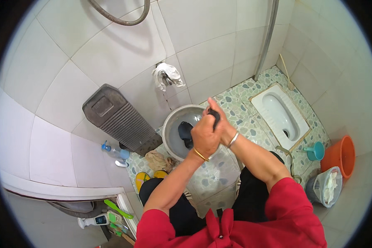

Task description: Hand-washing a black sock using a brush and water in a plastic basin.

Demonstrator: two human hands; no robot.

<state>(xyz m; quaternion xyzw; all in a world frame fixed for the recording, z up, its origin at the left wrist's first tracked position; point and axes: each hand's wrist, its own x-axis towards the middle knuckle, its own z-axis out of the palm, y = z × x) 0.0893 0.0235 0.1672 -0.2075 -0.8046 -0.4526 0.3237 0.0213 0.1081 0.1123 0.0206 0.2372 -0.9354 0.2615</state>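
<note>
My left hand [205, 137] and my right hand [224, 127] are clasped together over the right rim of a grey basin [166, 136]. Between them they squeeze a small black cloth [214, 115], of which only a bit shows; its exact kind is hidden by my fingers. Another black cloth piece [186, 131] lies in the water inside the basin. A gold-coloured bangle circles my left wrist, and a silver one my right.
Left of the basin a dark ribbed washboard [130, 120] leans against the wall. A cloth-wrapped tap [168, 76] juts out above. Nearby are a crumpled beige cloth [156, 160], a blue-topped pump bottle [114, 151], a squat toilet [272, 105], an orange bucket [328, 155] and a lined bin [318, 190].
</note>
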